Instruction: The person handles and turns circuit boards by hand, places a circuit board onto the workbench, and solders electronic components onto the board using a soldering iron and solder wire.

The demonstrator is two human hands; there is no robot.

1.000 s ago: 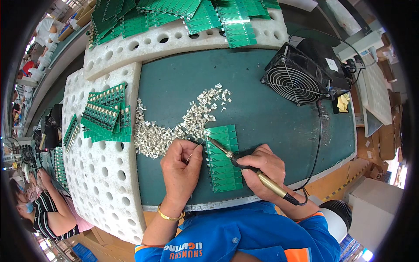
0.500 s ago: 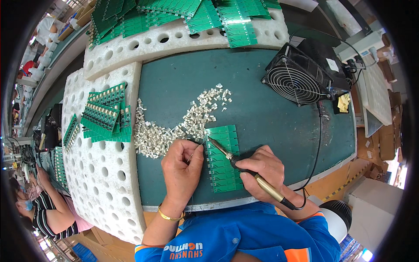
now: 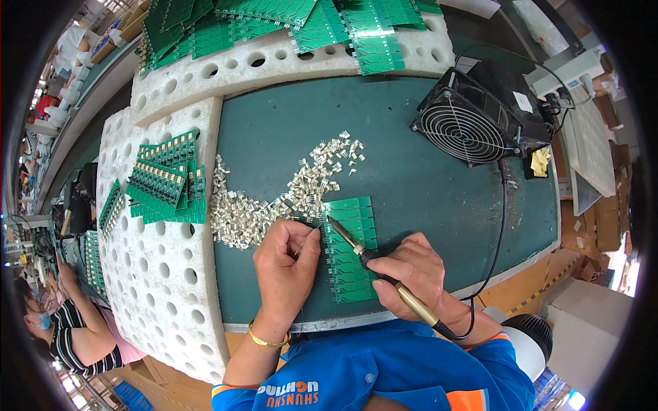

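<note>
My right hand (image 3: 414, 269) grips a soldering iron (image 3: 416, 303) by its dark and gold handle. The iron's tip meets the upper left edge of a green circuit board (image 3: 354, 274) lying on the table. At that same edge, my left hand (image 3: 283, 266) pinches a thin solder wire (image 3: 302, 313), whose tail hangs below the palm. Its fingertips are close to the iron's tip. Beyond and left of the left hand spreads a heap of small white connectors (image 3: 255, 214) with metal pins.
A black fan (image 3: 460, 127) stands at the far right, with a cable running toward the iron. White foam slabs (image 3: 154, 267) with holes line the left and far sides. They carry finished-looking boards (image 3: 161, 178) and bare green boards (image 3: 315, 27). A person (image 3: 82, 329) sits at far left.
My right hand and the iron have shifted slightly left, and the iron stands a little steeper. The board's near end has moved slightly right. My left hand has barely moved.
</note>
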